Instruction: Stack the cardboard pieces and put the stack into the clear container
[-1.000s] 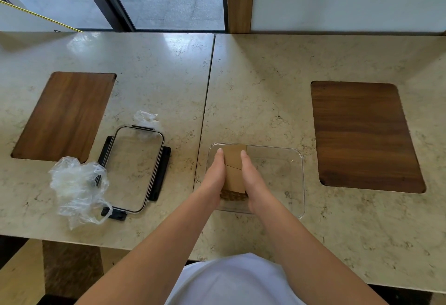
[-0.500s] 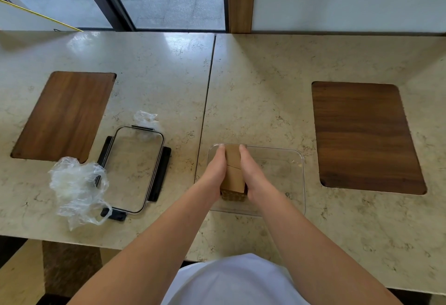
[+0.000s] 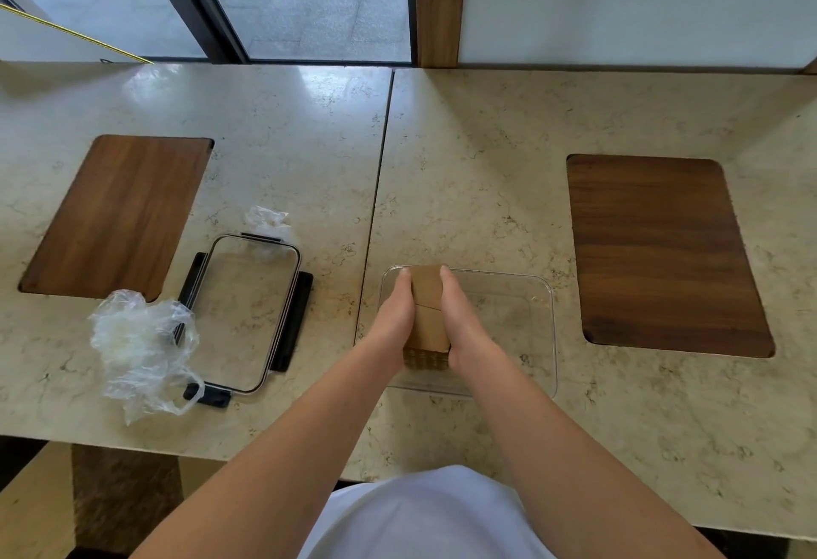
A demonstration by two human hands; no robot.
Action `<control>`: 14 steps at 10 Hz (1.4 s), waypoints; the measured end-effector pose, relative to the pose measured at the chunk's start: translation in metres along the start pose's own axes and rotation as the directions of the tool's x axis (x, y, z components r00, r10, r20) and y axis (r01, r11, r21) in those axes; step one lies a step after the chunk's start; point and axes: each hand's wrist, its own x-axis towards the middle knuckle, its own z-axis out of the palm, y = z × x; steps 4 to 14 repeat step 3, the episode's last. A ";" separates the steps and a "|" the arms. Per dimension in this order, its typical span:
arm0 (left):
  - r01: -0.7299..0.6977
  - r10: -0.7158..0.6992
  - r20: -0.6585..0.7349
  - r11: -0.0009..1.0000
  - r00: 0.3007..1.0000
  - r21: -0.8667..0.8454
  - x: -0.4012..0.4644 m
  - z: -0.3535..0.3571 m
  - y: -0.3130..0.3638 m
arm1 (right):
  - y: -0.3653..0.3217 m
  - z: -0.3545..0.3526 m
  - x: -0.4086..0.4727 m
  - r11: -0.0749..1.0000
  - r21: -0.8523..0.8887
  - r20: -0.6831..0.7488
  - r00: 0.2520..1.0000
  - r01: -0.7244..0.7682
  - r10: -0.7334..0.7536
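Observation:
A stack of brown cardboard pieces (image 3: 427,311) stands in the left end of the clear container (image 3: 513,293) on the marble counter. My left hand (image 3: 395,317) presses flat against the stack's left side. On the right side lies my right hand (image 3: 460,319), also flat. The fingers of both hands are straight and point away from me, their tips at the container's far wall. The stack's corrugated near edge shows between my wrists. Whether the stack rests on the container's floor cannot be told.
The container's lid (image 3: 247,311) with black clips lies to the left, beside a crumpled clear plastic bag (image 3: 137,346) and a smaller plastic scrap (image 3: 267,220). Two dark wooden insets (image 3: 117,213) (image 3: 663,253) sit in the counter (image 3: 464,160). The counter's front edge runs close to my body.
Both hands and the stack between them slid a little away from me, up to the container's far wall. Since half a second ago little has moved.

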 end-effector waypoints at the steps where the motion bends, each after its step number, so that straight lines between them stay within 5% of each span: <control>1: -0.153 0.175 -0.050 0.945 0.983 0.288 -0.004 -0.005 -0.006 | -0.016 -0.002 -0.035 0.999 -0.049 -0.002 1.000 -0.015 0.015; 2: -0.435 0.499 0.010 0.745 0.866 0.506 -0.022 -0.007 -0.015 | -0.024 -0.018 -0.058 0.998 -0.055 -0.055 0.998 0.034 -0.037; 3: -0.570 0.662 0.116 0.527 0.741 0.630 -0.043 -0.001 -0.005 | -0.029 -0.037 -0.069 0.994 -0.067 -0.088 0.992 0.083 -0.088; 14: -0.570 0.662 0.116 0.527 0.741 0.630 -0.043 -0.001 -0.005 | -0.029 -0.037 -0.069 0.994 -0.067 -0.088 0.992 0.083 -0.088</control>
